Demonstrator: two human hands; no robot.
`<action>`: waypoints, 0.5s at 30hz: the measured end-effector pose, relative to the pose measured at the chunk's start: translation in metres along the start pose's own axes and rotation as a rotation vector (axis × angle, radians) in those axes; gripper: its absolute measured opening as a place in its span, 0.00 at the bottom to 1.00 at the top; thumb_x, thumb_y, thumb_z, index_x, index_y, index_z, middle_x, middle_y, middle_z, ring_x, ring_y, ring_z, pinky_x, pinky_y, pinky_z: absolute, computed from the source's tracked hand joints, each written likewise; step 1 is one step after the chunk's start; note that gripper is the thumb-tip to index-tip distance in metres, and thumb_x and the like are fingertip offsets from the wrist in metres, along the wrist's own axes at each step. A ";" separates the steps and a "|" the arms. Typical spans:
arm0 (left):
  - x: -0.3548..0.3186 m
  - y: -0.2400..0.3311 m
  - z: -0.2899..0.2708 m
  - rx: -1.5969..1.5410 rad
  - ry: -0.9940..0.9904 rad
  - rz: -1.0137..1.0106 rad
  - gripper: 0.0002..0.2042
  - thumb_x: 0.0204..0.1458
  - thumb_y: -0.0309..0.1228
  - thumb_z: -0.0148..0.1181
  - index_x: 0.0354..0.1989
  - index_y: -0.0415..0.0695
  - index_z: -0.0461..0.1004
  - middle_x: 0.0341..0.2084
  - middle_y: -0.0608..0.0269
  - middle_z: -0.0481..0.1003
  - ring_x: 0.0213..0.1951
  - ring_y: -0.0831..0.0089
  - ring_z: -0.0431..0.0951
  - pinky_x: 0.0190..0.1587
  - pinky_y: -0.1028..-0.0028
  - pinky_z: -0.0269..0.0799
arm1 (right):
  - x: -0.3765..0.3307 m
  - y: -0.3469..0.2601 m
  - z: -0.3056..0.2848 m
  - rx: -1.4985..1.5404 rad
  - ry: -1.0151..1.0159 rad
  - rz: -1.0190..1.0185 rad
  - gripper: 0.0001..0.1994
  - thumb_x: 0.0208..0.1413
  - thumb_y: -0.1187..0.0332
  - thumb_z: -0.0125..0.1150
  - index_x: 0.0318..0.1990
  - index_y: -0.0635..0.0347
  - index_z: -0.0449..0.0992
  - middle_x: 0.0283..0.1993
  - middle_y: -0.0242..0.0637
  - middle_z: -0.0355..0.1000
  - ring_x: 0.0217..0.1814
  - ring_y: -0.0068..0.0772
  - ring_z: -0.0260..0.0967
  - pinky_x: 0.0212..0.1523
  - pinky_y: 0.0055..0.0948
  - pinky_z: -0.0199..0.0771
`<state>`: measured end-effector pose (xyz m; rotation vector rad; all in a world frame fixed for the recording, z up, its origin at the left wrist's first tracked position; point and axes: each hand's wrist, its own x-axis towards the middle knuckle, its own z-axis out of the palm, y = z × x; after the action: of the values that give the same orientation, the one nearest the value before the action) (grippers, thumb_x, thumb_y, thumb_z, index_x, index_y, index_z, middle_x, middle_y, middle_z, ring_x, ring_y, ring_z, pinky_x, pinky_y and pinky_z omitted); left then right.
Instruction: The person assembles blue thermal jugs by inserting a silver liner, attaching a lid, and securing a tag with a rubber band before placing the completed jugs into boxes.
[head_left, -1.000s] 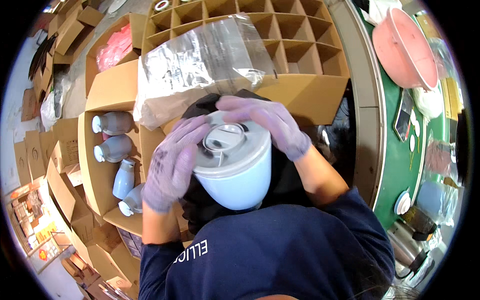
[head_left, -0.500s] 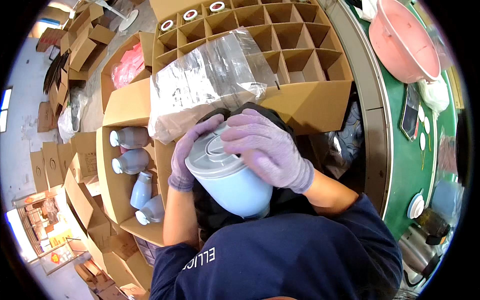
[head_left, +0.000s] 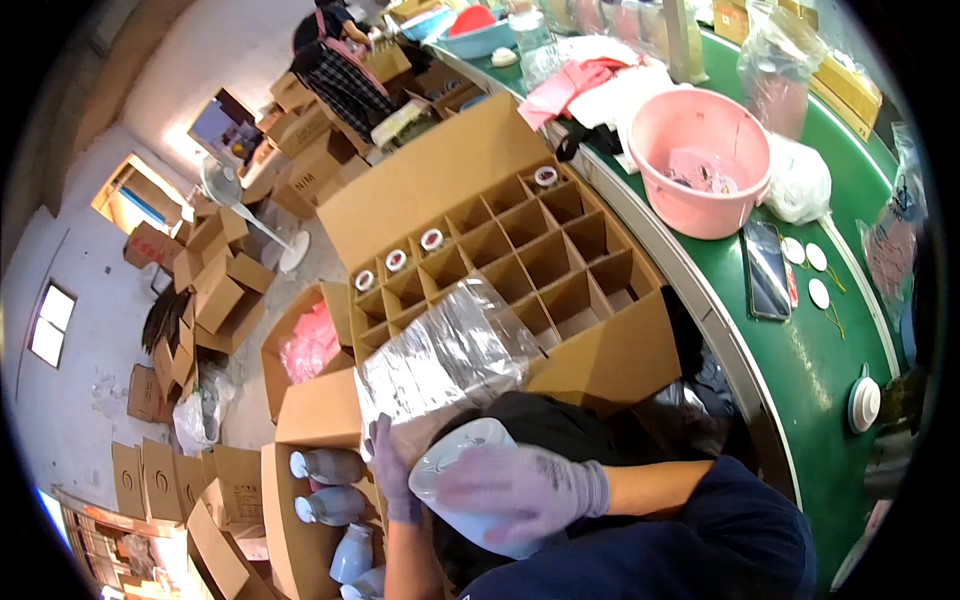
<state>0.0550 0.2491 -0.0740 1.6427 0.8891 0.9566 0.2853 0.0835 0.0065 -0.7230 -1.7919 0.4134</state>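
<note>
Both my hands wear thin purple gloves and hold a pale blue plastic jar (head_left: 470, 505) with a white lid, tilted on my lap. My right hand (head_left: 520, 487) lies flat across its upper side. My left hand (head_left: 388, 470) grips its left side, near the lid. Just beyond the jar, a clear plastic bag (head_left: 445, 360) rests on the near edge of a cardboard box with a divider grid (head_left: 545, 255); a few far cells hold capped jars (head_left: 431, 239).
An open carton (head_left: 300, 545) at my lower left holds lying pale bottles. A green table (head_left: 800, 370) at right carries a pink basin (head_left: 700, 150), a phone and white lids. Cartons litter the floor at left. Another person (head_left: 340, 55) works at the far end.
The view has swung up and away, showing more of the divider box and table. The jar has tipped over and sunk lower, and my right hand has shifted from its top onto its side.
</note>
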 end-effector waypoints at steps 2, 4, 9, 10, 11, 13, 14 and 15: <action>0.002 0.086 0.053 -0.473 0.057 -0.293 0.28 0.66 0.42 0.36 0.65 0.32 0.61 0.63 0.44 0.65 0.67 0.57 0.62 0.71 0.61 0.50 | -0.028 0.053 0.004 -0.046 0.210 0.105 0.25 0.59 0.56 0.55 0.58 0.64 0.70 0.58 0.49 0.70 0.62 0.53 0.65 0.65 0.46 0.61; -0.018 0.060 0.026 0.300 -0.376 0.245 0.27 0.66 0.42 0.37 0.62 0.32 0.66 0.64 0.44 0.63 0.67 0.56 0.62 0.71 0.61 0.50 | -0.021 0.044 0.003 0.017 0.138 0.181 0.26 0.59 0.55 0.55 0.59 0.63 0.69 0.58 0.48 0.69 0.62 0.53 0.64 0.67 0.47 0.57; -0.006 0.083 0.044 -0.298 -0.075 -0.337 0.23 0.66 0.36 0.39 0.61 0.33 0.68 0.66 0.46 0.61 0.68 0.55 0.58 0.71 0.61 0.49 | -0.002 0.021 -0.012 -0.100 0.150 0.085 0.32 0.55 0.47 0.54 0.61 0.62 0.67 0.62 0.49 0.65 0.62 0.55 0.63 0.64 0.49 0.58; -0.015 0.088 0.038 0.061 -0.275 -0.013 0.23 0.65 0.35 0.39 0.62 0.33 0.67 0.66 0.47 0.62 0.68 0.54 0.60 0.71 0.60 0.50 | -0.019 0.046 -0.017 -0.161 0.227 0.264 0.33 0.55 0.45 0.54 0.61 0.61 0.66 0.61 0.48 0.66 0.61 0.54 0.64 0.63 0.48 0.59; -0.027 0.084 0.036 0.408 -0.434 0.317 0.23 0.64 0.35 0.40 0.62 0.33 0.67 0.65 0.47 0.63 0.67 0.53 0.61 0.70 0.59 0.51 | -0.016 0.035 -0.016 -0.063 0.121 0.309 0.34 0.58 0.44 0.51 0.62 0.62 0.65 0.62 0.51 0.65 0.62 0.54 0.64 0.64 0.47 0.59; -0.016 0.021 0.017 0.548 -0.402 0.247 0.23 0.61 0.34 0.44 0.61 0.33 0.68 0.62 0.45 0.66 0.67 0.54 0.61 0.70 0.63 0.51 | -0.003 -0.009 -0.012 -0.022 -0.050 0.215 0.37 0.61 0.39 0.45 0.63 0.64 0.64 0.63 0.56 0.63 0.62 0.55 0.64 0.64 0.46 0.62; -0.002 0.040 0.027 0.781 -0.391 0.278 0.22 0.61 0.33 0.44 0.60 0.33 0.68 0.61 0.45 0.67 0.67 0.54 0.61 0.70 0.65 0.50 | -0.010 -0.003 -0.011 -0.068 0.025 0.207 0.36 0.60 0.41 0.48 0.64 0.64 0.64 0.63 0.56 0.63 0.63 0.55 0.63 0.65 0.46 0.61; -0.001 0.064 0.045 0.576 -0.240 -0.023 0.25 0.62 0.35 0.40 0.64 0.34 0.64 0.66 0.44 0.62 0.69 0.52 0.57 0.72 0.63 0.42 | -0.022 0.012 -0.011 -0.114 0.101 0.200 0.35 0.60 0.44 0.50 0.64 0.64 0.63 0.63 0.56 0.63 0.64 0.55 0.63 0.66 0.47 0.60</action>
<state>0.1025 0.2162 -0.0209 2.1704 1.0737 0.4874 0.3033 0.0770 -0.0132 -0.9912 -1.6643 0.4012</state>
